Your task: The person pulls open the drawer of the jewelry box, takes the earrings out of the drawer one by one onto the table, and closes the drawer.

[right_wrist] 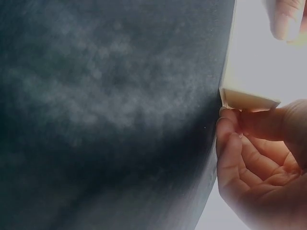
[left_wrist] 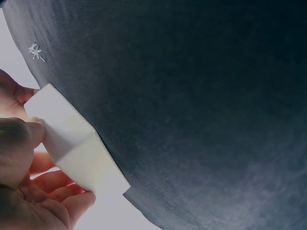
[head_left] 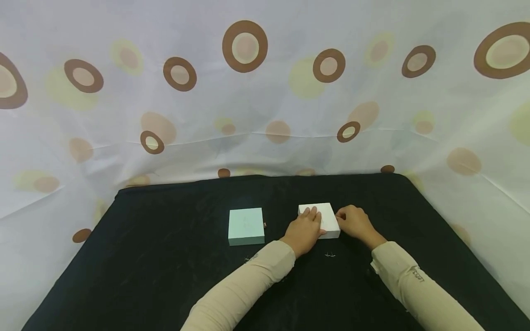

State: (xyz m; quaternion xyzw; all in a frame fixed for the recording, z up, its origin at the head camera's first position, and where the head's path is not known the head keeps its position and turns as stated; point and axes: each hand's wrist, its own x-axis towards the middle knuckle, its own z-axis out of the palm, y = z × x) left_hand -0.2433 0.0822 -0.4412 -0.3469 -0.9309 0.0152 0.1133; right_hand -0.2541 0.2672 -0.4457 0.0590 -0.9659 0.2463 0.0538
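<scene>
A small white box (head_left: pixel 328 219) lies on the dark cloth under both hands. My left hand (head_left: pixel 304 232) lies over its left part, fingers stretched across the top and thumb at the near side. In the left wrist view that thumb (left_wrist: pixel 36 132) presses against the white box (left_wrist: pixel 72 139). At the right end, the curled right hand (head_left: pixel 355 222) has thumb and index fingertips together. The right wrist view shows these fingertips (right_wrist: pixel 228 115) pinching at the lower edge of the end of the white box (right_wrist: pixel 254 99); any tab there is hidden behind them.
A turquoise box (head_left: pixel 246 224) with a small tab on its right side lies left of the white one. Small silver trinkets (head_left: pixel 330 254) lie on the near side of the white box; another (head_left: pixel 251 258) is by the left sleeve. A patterned curtain (head_left: pixel 265 101) hangs behind the table.
</scene>
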